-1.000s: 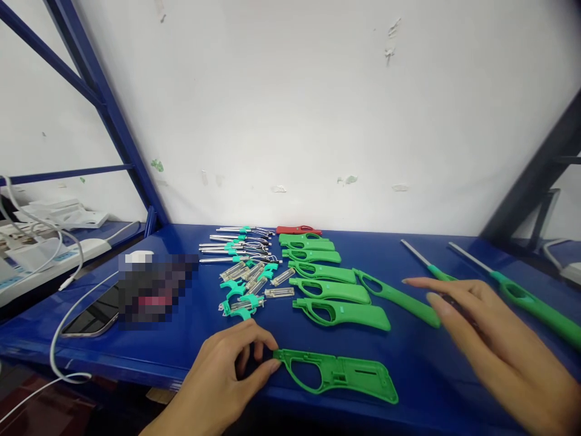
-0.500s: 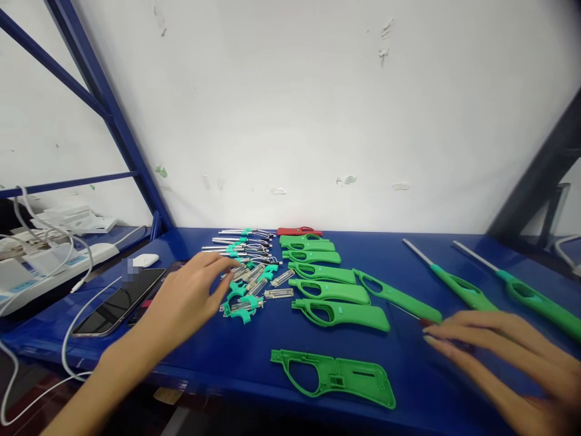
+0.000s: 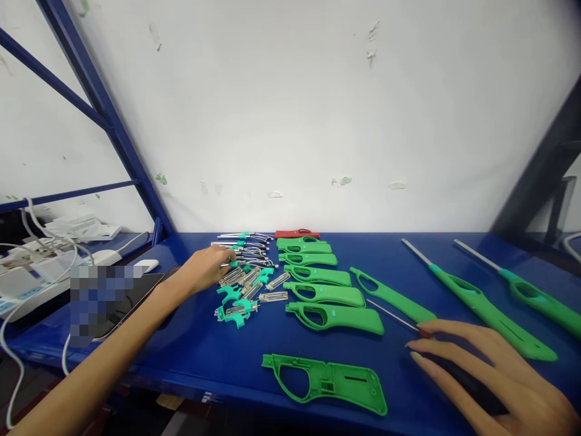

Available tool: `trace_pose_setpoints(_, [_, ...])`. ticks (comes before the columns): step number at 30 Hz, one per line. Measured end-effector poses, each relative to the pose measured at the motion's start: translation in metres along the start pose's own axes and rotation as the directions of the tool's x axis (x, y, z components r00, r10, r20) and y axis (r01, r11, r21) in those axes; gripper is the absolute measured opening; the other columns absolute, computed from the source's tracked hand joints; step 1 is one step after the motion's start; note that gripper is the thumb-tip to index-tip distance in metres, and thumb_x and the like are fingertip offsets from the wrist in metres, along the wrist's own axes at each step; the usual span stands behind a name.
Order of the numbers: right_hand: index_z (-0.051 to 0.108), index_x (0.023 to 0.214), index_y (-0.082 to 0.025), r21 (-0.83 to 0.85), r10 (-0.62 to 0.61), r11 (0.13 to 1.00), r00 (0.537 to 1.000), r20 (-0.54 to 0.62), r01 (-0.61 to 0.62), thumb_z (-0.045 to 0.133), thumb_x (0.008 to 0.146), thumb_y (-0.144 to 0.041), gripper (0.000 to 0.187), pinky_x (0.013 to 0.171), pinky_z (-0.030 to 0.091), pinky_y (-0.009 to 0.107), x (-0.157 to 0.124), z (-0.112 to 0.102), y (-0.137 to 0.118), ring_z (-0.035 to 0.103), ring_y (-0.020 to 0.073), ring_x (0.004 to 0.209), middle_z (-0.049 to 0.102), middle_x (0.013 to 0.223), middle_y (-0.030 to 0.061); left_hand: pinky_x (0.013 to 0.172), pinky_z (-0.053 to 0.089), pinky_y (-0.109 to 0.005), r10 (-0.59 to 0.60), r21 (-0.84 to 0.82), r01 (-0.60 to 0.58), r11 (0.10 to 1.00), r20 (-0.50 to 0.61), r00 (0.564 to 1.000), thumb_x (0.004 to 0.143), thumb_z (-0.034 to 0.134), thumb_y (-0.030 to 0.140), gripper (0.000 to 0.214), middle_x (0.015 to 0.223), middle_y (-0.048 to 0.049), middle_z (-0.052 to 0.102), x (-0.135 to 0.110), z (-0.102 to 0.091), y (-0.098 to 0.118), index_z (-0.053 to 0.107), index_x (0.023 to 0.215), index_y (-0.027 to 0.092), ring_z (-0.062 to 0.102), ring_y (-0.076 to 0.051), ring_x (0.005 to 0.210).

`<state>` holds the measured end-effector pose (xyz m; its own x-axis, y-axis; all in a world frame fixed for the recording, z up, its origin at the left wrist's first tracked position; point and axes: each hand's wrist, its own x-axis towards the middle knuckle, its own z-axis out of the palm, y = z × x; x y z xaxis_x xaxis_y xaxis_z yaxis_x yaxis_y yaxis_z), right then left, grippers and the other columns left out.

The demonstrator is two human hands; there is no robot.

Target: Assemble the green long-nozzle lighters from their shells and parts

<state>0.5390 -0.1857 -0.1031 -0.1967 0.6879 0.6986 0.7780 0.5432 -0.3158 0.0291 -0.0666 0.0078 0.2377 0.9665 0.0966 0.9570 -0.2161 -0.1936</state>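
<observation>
My left hand reaches into the row of metal lighter tubes with teal holders and wires. Its fingertips are pinched around one tube's teal holder, which they partly cover. At the right, my right hand lies around a screwdriver with a thin shaft, red collar and black handle; its fingers rest loosely along the handle. In front lies an open green lighter shell half, inner side up. Several green lighter shells are lined up behind it, and another green shell lies slanted beside the screwdriver.
Clear fuel tanks and teal triggers lie in a heap. Two long green lighters lie at right, a red shell at the back. A phone and white cables are at left; blue posts frame the table.
My left hand has moved away from me, from above the clear tanks to the metal tubes, and closed there. The screwdriver under my right hand has shifted a little left.
</observation>
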Motion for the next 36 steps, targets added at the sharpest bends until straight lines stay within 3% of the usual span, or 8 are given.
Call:
trace_pose_setpoints(3, [0.085,0.112,-0.034,-0.039,-0.070,0.997,0.996,0.058,0.072,0.067,0.104,-0.047,0.024,0.103,0.068,0.043,-0.002,0.001,0.003,0.078,0.0307,0.118,0.079,0.130,0.0044,0.097,0.064,-0.048,-0.003,0.006,0.003,1.000,-0.040,0.999,0.106,0.073,0.040,0.034,0.132,-0.0100,0.072,-0.001,-0.005,0.000,0.069,0.132,0.018,0.073,-0.025,0.113])
trace_pose_setpoints(8, [0.085,0.113,-0.035,-0.042,-0.096,0.994,0.995,0.022,0.097,0.067,0.103,-0.041,0.022,0.102,0.068,0.046,-0.001,-0.001,-0.002,0.077,0.0327,0.119,0.079,0.130,0.0043,0.096,0.063,-0.047,0.002,-0.016,-0.006,1.000,-0.216,0.976,0.107,0.071,0.040,0.029,0.123,-0.0083,0.074,-0.017,-0.029,0.001,0.071,0.125,0.018,0.073,-0.024,0.108])
trace_pose_setpoints(14, [0.082,0.120,-0.038,0.030,-0.236,0.971,0.972,0.015,0.236,0.070,0.102,-0.039,0.021,0.097,0.069,0.038,0.002,0.002,-0.040,0.079,0.0287,0.116,0.081,0.126,0.0023,0.085,0.060,-0.040,0.036,-0.124,-0.114,0.986,-0.507,0.861,0.111,0.048,0.046,0.033,0.114,-0.0066,0.078,-0.088,-0.052,0.038,0.072,0.119,0.025,0.076,-0.026,0.098])
trace_pose_setpoints(19, [0.063,0.153,-0.037,0.020,-0.270,0.963,0.954,0.127,0.269,0.072,0.098,-0.062,0.060,0.086,0.072,0.029,0.010,0.011,-0.071,0.083,0.0258,0.113,0.083,0.129,0.0011,0.100,0.057,-0.023,0.113,-0.263,-0.312,0.913,-0.572,0.813,0.112,0.060,0.043,0.019,0.118,0.0035,0.079,-0.145,-0.033,0.083,0.073,0.124,0.038,0.078,-0.016,0.106])
trace_pose_setpoints(23, [0.069,0.144,-0.040,0.040,-0.253,0.968,0.960,0.120,0.250,0.070,0.102,-0.058,0.046,0.082,0.071,0.025,0.020,0.011,-0.080,0.086,0.0207,0.099,0.087,0.117,-0.0035,0.097,0.057,-0.016,0.103,-0.379,-0.325,0.866,-0.503,0.858,0.110,0.064,0.036,0.023,0.116,0.0062,0.080,-0.153,-0.003,0.100,0.075,0.128,0.043,0.079,-0.012,0.102])
trace_pose_setpoints(27, [0.078,0.126,-0.039,0.106,-0.244,0.967,0.959,0.145,0.230,0.068,0.105,-0.053,0.026,0.086,0.068,0.019,0.028,0.009,-0.084,0.086,0.0156,0.094,0.086,0.110,-0.0052,0.101,0.057,-0.021,0.094,-0.494,-0.282,0.822,-0.371,0.924,0.112,0.058,0.028,0.035,0.121,0.0039,0.077,-0.151,0.018,0.105,0.071,0.139,0.045,0.076,-0.014,0.109])
trace_pose_setpoints(32, [0.079,0.123,-0.036,0.099,-0.249,0.967,0.959,0.135,0.237,0.064,0.108,-0.050,0.025,0.086,0.069,0.021,0.026,0.011,-0.082,0.086,0.0173,0.095,0.086,0.111,-0.0032,0.112,0.056,-0.029,0.066,-0.569,-0.179,0.803,-0.214,0.975,0.114,0.047,0.028,0.043,0.141,-0.0013,0.068,-0.161,0.023,0.109,0.064,0.151,0.044,0.069,-0.018,0.129])
trace_pose_setpoints(36, [0.079,0.127,-0.036,0.099,-0.240,0.969,0.958,0.159,0.226,0.066,0.107,-0.051,0.028,0.088,0.070,0.025,0.019,0.014,-0.076,0.085,0.0200,0.100,0.085,0.117,-0.0004,0.118,0.055,-0.035,0.028,-0.593,-0.138,0.793,-0.190,0.981,0.112,0.055,0.037,0.045,0.152,-0.0031,0.062,-0.164,0.021,0.117,0.058,0.157,0.044,0.067,-0.022,0.134])
